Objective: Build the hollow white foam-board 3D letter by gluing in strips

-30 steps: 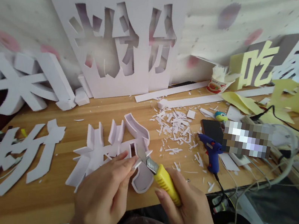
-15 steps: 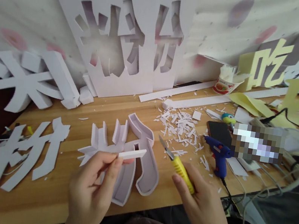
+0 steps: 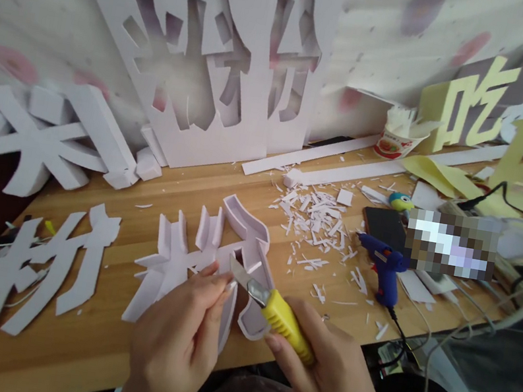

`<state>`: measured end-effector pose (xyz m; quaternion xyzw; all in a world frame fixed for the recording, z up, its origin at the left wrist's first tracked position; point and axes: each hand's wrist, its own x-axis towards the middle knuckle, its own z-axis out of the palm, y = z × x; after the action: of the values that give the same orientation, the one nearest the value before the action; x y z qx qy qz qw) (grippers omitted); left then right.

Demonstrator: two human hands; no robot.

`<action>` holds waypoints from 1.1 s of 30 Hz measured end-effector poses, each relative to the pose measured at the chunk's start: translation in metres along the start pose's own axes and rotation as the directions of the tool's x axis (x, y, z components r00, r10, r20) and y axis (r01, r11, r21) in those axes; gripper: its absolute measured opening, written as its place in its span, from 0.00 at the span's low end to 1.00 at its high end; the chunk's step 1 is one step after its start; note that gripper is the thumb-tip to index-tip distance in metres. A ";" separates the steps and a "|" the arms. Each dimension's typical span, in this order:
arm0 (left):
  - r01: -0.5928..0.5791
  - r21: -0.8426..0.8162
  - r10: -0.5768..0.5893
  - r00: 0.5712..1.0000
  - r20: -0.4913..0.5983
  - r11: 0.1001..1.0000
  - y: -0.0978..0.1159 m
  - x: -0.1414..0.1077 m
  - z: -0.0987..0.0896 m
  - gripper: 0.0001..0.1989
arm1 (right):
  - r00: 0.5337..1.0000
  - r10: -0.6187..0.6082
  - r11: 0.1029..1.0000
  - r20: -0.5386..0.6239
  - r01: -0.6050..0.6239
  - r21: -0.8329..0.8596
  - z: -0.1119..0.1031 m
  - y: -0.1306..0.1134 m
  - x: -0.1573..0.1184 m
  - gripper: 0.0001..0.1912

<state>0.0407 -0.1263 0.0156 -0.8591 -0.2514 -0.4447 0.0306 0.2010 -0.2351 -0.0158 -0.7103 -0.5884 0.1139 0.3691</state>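
Note:
A small white strip (image 3: 253,268) is pinched between the thumb and fingers of my left hand (image 3: 180,336), mostly hidden by the fingers. My right hand (image 3: 314,359) is wrapped round the yellow handle of a utility knife (image 3: 287,324). The knife's blade points up and left, over the strip beside my left fingertips; whether it touches is unclear. Under both hands, a white hollow character with raised walls (image 3: 262,236) lies on the wooden table (image 3: 104,357), partly hidden by my left hand.
White scraps (image 3: 316,215) are spread behind the knife. At the right are a blue glue gun (image 3: 386,264), a dark phone (image 3: 379,226) and cables. Flat white character pieces (image 3: 48,271) lie left. A white cut-out board (image 3: 242,132) stands behind, near a paper cup (image 3: 395,141).
The knife in my right hand has moved left, bringing its blade to the strip. My left hand has turned, and its fingers now cover more of the strip.

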 end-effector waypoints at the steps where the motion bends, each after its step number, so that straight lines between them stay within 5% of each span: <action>1: -0.005 0.011 0.006 1.000 -0.018 1.000 0.000 0.000 -0.001 0.07 | 1.000 0.018 1.000 -0.012 -0.018 -0.016 0.000 0.004 0.001 0.22; 7: 0.073 -0.019 -0.074 0.996 -0.050 0.997 -0.003 -0.004 -0.006 0.08 | 0.991 0.073 0.993 -0.117 -0.083 -0.085 -0.007 0.018 0.005 0.20; 12: 0.072 -0.024 -0.071 0.997 0.022 0.997 -0.005 -0.005 0.001 0.07 | 0.998 -0.059 0.998 -0.016 0.060 0.028 -0.010 -0.003 0.001 0.17; 16: 0.059 -0.023 -0.058 0.998 0.016 0.998 -0.004 -0.006 0.002 0.07 | 0.999 -0.053 0.998 0.011 0.053 0.042 -0.003 -0.009 0.003 0.19; 23: 0.050 -0.014 -0.049 0.998 0.049 0.999 -0.009 -0.011 0.003 0.07 | 1.000 -0.004 0.998 0.012 0.004 -0.065 0.005 0.006 0.006 0.23; 27: 0.135 -0.037 -0.136 0.990 -0.024 0.990 -0.010 -0.013 -0.003 0.08 | 0.994 0.064 0.978 -0.088 -0.080 -0.191 0.002 0.023 0.009 0.25; 30: 0.379 -0.175 -0.384 0.923 0.006 0.909 -0.007 -0.011 -0.006 0.06 | 0.983 0.122 0.953 -0.140 -0.156 -0.259 -0.002 0.036 0.014 0.26; 33: 0.611 -0.315 -0.618 0.781 0.089 0.726 -0.004 -0.007 -0.005 0.07 | 0.973 0.160 0.921 -0.165 -0.207 -0.330 0.001 0.049 0.020 0.29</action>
<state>0.0317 -0.1273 0.0123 -0.7153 -0.4435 -0.4743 -0.2583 0.2431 -0.2178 -0.0433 -0.8221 -0.5036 -0.0051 0.2654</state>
